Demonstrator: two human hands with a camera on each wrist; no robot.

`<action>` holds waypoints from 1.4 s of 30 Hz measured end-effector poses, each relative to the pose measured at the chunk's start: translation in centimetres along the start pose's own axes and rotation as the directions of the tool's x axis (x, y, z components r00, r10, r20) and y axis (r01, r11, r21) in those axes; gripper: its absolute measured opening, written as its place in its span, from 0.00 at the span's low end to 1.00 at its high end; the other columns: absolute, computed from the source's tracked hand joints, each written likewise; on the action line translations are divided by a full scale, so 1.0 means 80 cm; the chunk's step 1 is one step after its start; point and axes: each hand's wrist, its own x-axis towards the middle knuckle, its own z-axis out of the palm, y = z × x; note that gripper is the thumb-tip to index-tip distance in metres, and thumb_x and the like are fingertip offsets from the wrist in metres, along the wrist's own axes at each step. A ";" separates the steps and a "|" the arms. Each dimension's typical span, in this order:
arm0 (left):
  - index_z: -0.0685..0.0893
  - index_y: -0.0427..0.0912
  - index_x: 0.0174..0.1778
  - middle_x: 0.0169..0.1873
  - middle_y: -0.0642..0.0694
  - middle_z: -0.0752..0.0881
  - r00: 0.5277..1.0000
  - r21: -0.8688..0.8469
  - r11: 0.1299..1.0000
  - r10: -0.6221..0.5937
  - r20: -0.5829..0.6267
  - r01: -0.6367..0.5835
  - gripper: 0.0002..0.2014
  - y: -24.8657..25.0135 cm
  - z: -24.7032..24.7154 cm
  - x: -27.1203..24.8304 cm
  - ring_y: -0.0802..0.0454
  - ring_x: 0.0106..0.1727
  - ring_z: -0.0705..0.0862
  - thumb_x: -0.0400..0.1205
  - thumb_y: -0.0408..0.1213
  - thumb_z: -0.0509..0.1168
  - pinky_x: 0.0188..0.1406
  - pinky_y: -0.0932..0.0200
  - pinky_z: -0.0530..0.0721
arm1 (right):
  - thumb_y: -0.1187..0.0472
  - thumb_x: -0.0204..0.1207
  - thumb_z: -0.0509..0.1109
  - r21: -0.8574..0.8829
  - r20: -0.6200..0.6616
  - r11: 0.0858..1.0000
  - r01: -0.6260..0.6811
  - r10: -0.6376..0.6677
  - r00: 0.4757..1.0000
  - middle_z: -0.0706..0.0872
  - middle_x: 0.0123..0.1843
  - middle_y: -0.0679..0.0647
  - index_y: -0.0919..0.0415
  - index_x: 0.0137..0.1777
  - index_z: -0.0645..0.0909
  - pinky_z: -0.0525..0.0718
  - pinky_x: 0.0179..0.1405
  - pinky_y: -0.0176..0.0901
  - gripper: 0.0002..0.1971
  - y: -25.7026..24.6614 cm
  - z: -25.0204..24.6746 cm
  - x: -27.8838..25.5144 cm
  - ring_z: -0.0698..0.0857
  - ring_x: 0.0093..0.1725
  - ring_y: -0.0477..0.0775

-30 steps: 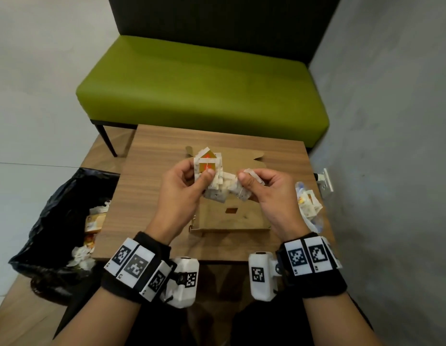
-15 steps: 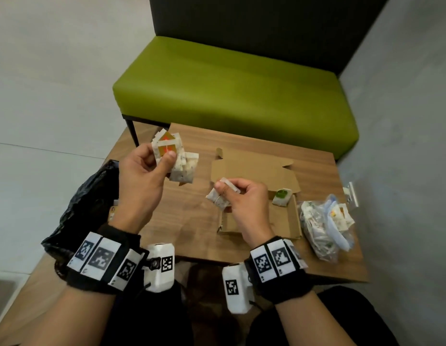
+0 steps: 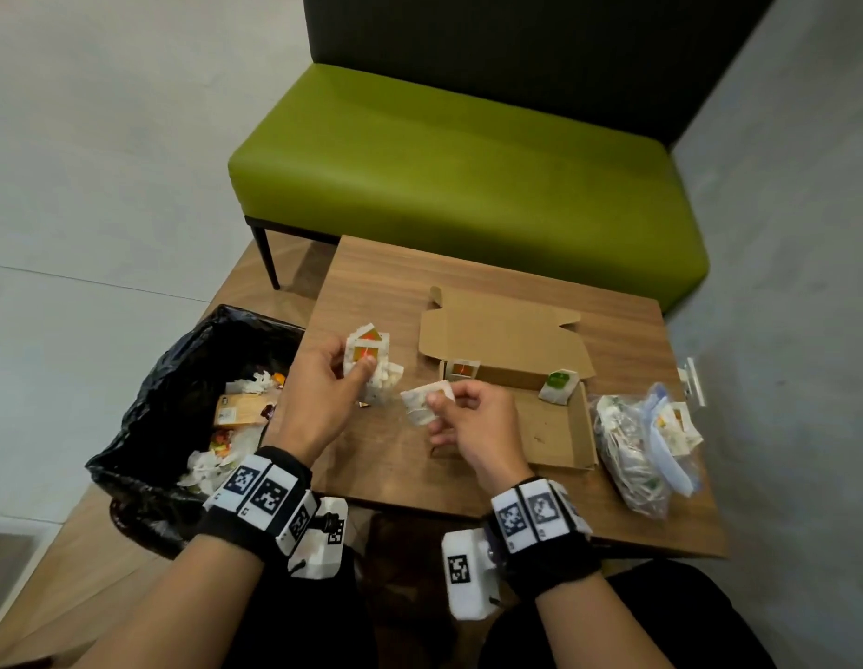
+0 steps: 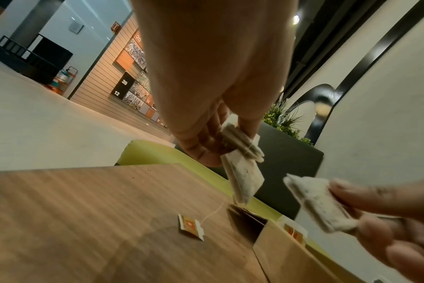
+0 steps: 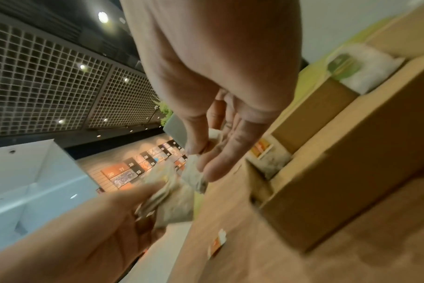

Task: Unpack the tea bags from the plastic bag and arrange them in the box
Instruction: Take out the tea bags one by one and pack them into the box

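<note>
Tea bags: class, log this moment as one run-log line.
left hand: holds tea bag bunch | right hand: pinches single tea bag | box: open, partly filled

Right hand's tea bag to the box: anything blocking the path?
Nothing visible. The right hand pinches a tea bag just left of the open box. Two tea bags already stand along its far wall; the near floor is bare.

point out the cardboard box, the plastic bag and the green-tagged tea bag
cardboard box (image 3: 581,434): head view, right wall.
plastic bag (image 3: 632,456): head view, crumpled middle.
green-tagged tea bag (image 3: 558,384): head view, green tag.
</note>
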 end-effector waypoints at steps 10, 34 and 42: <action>0.89 0.46 0.50 0.41 0.54 0.90 0.999 0.166 0.986 0.017 0.048 -0.025 0.04 -0.003 0.011 -0.004 0.56 0.44 0.87 0.82 0.39 0.70 0.43 0.57 0.85 | 0.60 0.75 0.78 -0.575 -0.097 0.807 0.133 -0.228 0.969 0.90 0.48 0.44 0.46 0.49 0.83 0.91 0.47 0.50 0.09 0.004 -0.077 0.050 0.89 0.46 0.45; 0.89 0.44 0.55 0.47 0.49 0.93 0.948 -0.116 0.972 -0.168 0.272 0.205 0.08 -0.030 0.030 -0.024 0.54 0.50 0.91 0.80 0.34 0.72 0.49 0.54 0.90 | 0.63 0.66 0.84 -0.492 -0.161 0.860 0.132 -0.239 0.958 0.87 0.38 0.47 0.52 0.44 0.86 0.91 0.44 0.50 0.11 0.033 -0.043 0.098 0.88 0.41 0.50; 0.86 0.37 0.60 0.48 0.42 0.93 0.932 -0.237 0.927 -0.217 0.289 0.289 0.11 -0.030 0.035 -0.026 0.46 0.51 0.92 0.81 0.31 0.70 0.55 0.41 0.89 | 0.58 0.71 0.81 -0.465 -0.300 0.873 0.146 -0.311 0.902 0.88 0.37 0.48 0.56 0.42 0.83 0.91 0.42 0.53 0.08 0.036 -0.050 0.088 0.89 0.40 0.50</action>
